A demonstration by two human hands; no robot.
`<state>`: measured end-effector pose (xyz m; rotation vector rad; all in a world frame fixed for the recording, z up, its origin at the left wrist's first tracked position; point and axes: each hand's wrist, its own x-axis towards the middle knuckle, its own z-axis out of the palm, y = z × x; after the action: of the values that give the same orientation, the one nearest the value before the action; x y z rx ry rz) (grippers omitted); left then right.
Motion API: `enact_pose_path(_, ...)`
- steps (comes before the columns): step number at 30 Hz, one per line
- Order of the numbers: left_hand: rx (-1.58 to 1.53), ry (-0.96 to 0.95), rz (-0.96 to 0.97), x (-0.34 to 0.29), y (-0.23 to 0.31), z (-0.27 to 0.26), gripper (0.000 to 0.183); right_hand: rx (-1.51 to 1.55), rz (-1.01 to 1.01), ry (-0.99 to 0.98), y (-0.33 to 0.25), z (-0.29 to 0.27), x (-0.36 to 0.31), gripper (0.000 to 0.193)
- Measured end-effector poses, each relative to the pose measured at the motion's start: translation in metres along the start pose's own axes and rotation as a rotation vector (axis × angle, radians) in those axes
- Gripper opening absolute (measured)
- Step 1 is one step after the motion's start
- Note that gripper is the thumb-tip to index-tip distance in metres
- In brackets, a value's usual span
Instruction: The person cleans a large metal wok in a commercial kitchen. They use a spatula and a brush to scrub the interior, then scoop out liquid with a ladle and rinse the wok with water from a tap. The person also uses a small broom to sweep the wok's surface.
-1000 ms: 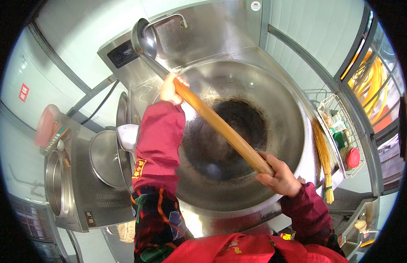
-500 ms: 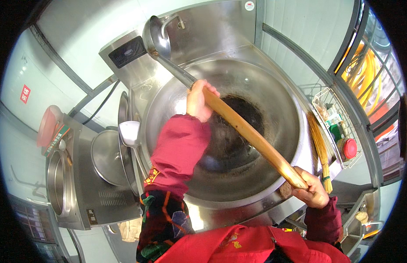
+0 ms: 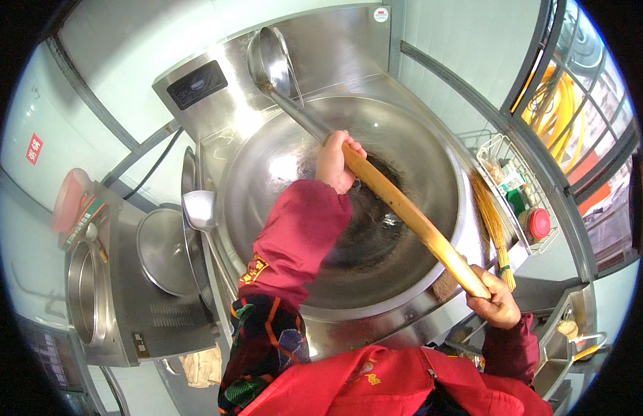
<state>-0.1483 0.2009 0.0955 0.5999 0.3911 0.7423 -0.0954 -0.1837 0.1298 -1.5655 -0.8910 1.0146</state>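
Observation:
A large ladle (image 3: pixel 411 215) with a long wooden handle slants across the view above a big steel wok (image 3: pixel 266 229). My left hand (image 3: pixel 337 165) is wrapped round the handle near where wood meets metal. Lower right, my right hand (image 3: pixel 497 304) grips the butt end of the handle. The ladle's metal bowl is raised at the far side, by the steel backsplash (image 3: pixel 335 55), and it hides most of the tap. Dark residue and a wet glint show at the bottom of the wok, partly covered by the handle and my left arm.
Right of the wok lie a bamboo brush (image 3: pixel 489 222) and a wire basket (image 3: pixel 536 229) holding a red-lidded jar (image 3: pixel 538 223). A wok spatula (image 3: pixel 202 211) leans at the left rim. Beyond it are a round steel lid (image 3: pixel 162 253), a steel pot (image 3: pixel 82 298) and a red basin (image 3: pixel 70 197).
The ladle bowl has shifted slightly right relative to the backsplash, now covering the tap. Both hands keep their grip on the handle. The whole view has shifted a little.

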Motion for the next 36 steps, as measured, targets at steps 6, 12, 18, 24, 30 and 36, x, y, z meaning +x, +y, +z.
enact_pose_path(6,-0.114,-0.004,-0.018,-0.019,-0.01,-0.013,0.011,0.035,0.062,-0.031,0.01,0.004,-0.016,0.048)
enact_pose_path(12,-0.253,0.036,-0.034,-0.06,-0.04,-0.049,0.012,-0.251,0.043,-0.092,0.022,-0.002,-0.039,0.053)
enact_pose_path(18,-0.239,0.219,-0.089,-0.114,-0.085,-0.106,0.015,-0.249,0.184,-0.182,0.035,-0.004,-0.063,0.052)
enact_pose_path(24,-0.26,0.346,-0.126,-0.16,-0.125,-0.14,0.015,-0.233,0.249,-0.283,0.045,-0.015,-0.074,0.052)
enact_pose_path(30,-0.314,0.457,-0.168,-0.185,-0.147,-0.141,0.013,-0.312,0.23,-0.318,0.051,-0.021,-0.088,0.052)
enact_pose_path(36,-0.333,0.466,-0.189,-0.195,-0.155,-0.14,0.011,-0.302,0.256,-0.304,0.059,-0.022,-0.098,0.053)
